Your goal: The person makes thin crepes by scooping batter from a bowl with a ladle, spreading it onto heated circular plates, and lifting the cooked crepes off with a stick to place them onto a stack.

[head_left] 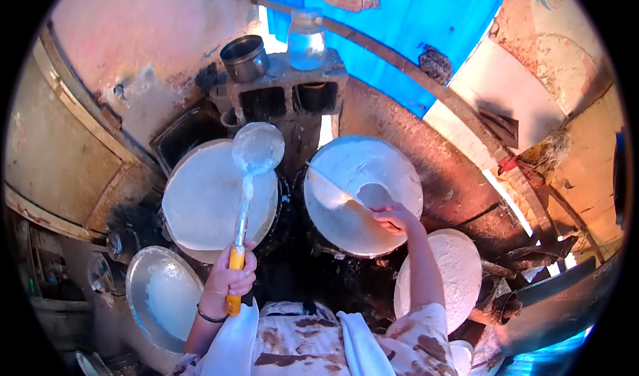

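Observation:
My left hand is wrapped round the yellow handle of a ladle. The ladle's round bowl, smeared with white batter, is over the far right edge of the left griddle, whose top is covered by a smooth pale layer. With closed fingers, my right hand holds a thin, flat spatula over the right griddle. White batter coats much of that surface around a greyish patch. The spatula's exact shape is partly lost in glare.
A metal basin with white batter stands at lower left. Pale round flatbread lies at lower right. Behind the griddles, a concrete block bears a dark metal pot and a clear jar. A curved wall rises at right.

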A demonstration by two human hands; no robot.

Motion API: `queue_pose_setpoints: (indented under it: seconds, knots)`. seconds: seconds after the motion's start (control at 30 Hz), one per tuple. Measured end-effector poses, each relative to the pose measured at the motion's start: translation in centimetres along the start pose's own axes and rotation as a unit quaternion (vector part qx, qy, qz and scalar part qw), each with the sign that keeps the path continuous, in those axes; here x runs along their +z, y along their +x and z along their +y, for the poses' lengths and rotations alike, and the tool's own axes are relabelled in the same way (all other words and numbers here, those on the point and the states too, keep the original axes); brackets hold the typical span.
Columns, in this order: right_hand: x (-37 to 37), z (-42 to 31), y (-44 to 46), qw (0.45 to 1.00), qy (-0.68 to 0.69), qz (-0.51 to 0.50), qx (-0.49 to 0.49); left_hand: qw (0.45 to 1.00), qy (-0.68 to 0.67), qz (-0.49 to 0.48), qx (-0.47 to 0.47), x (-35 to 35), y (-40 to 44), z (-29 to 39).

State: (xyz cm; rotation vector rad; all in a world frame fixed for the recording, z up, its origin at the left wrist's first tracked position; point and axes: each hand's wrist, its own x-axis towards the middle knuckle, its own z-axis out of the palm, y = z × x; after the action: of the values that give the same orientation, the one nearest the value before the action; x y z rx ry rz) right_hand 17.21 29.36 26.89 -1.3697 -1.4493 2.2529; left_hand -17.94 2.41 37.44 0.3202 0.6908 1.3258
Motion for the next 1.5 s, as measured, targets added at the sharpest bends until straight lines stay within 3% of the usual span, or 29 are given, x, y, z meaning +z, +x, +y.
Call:
queue_pose_setpoints:
  seconds: [0.1, 0.13, 0.17, 0.2, 0.27, 0.33, 0.43, 0.5, 0.7, 0.83, 0.97, 1.13, 1.2, 1.27, 1.3, 1.33, 1.4, 1.47, 1.5]
  knots:
    - [-2.7, 3.7, -5.7, 0.997, -0.063, -0.012, 0.03, 1.0, -0.001, -0.006, -0.009, -1.0, -0.9, -0.1]
    - [-3.3, 4.1, -8.0, 0.997, 0.036, -0.033, 0.053, 1.0, -0.004, -0.018, -0.013, -1.7, -1.2, -0.2]
    - [-4.0, 5.4, -9.5, 1.0, 0.026, -0.006, 0.008, 0.999, -0.041, -0.009, -0.026, -2.2, -1.4, -0.1]
    - [-5.0, 7.0, -9.8, 0.992, -0.047, 0.115, -0.017, 0.999, -0.034, -0.01, -0.035, -2.3, -1.5, 0.0]
    - [-4.6, 7.1, -8.0, 0.975, 0.026, 0.212, -0.066, 0.996, -0.088, -0.024, -0.022, -2.2, -1.5, -0.1]
    - [-1.4, 5.7, -5.9, 0.947, 0.166, 0.262, -0.09, 0.995, -0.094, -0.027, -0.024, -1.7, -1.2, -0.1]
    - [3.6, 5.4, -4.1, 0.963, 0.113, 0.238, -0.06, 0.993, -0.105, -0.038, -0.033, -2.5, -2.0, 0.3]
    - [6.6, 5.8, -4.6, 0.986, 0.069, 0.154, -0.019, 0.995, -0.079, -0.045, -0.035, -3.1, -3.4, 0.6]
    - [18.5, 6.0, 0.8, 0.961, 0.23, 0.094, -0.125, 0.997, -0.062, -0.026, -0.04, -4.9, -8.7, 1.1]
    - [27.5, 5.3, 8.2, 0.922, 0.29, 0.227, -0.119, 0.998, -0.063, -0.009, -0.024, -6.1, -11.4, 1.3]
    - [30.4, 8.6, 5.9, 0.873, 0.348, 0.323, -0.113, 0.998, -0.068, 0.004, -0.007, -8.1, -14.0, 1.6]
    - [27.7, 13.0, -0.6, 0.86, 0.318, 0.384, -0.109, 0.996, -0.083, -0.004, -0.013, -10.5, -16.6, 2.3]
    - [26.8, 12.4, -0.1, 0.83, 0.316, 0.439, -0.137, 0.995, -0.092, -0.017, -0.018, -10.6, -16.8, 2.3]
    - [28.6, 10.1, 1.8, 0.797, 0.22, 0.548, -0.125, 0.991, -0.125, -0.027, -0.028, -10.3, -16.6, 2.0]
    - [26.4, 14.2, 6.5, 0.803, 0.091, 0.556, -0.194, 0.991, -0.129, -0.03, -0.025, -10.0, -16.3, 1.8]
    - [28.4, 13.0, 6.0, 0.839, 0.035, 0.501, -0.209, 0.991, -0.132, -0.019, -0.032, -9.6, -16.0, 1.6]
    - [28.8, 13.7, 5.5, 0.892, 0.053, 0.423, -0.15, 0.992, -0.121, -0.008, -0.044, -9.4, -15.7, 1.8]
    - [26.2, 14.5, 2.1, 0.883, 0.071, 0.457, -0.076, 0.991, -0.121, -0.037, -0.051, -9.3, -15.5, 1.8]
    - [24.9, 15.0, 0.1, 0.882, 0.1, 0.451, -0.092, 0.99, -0.123, -0.033, -0.061, -9.3, -15.3, 1.8]
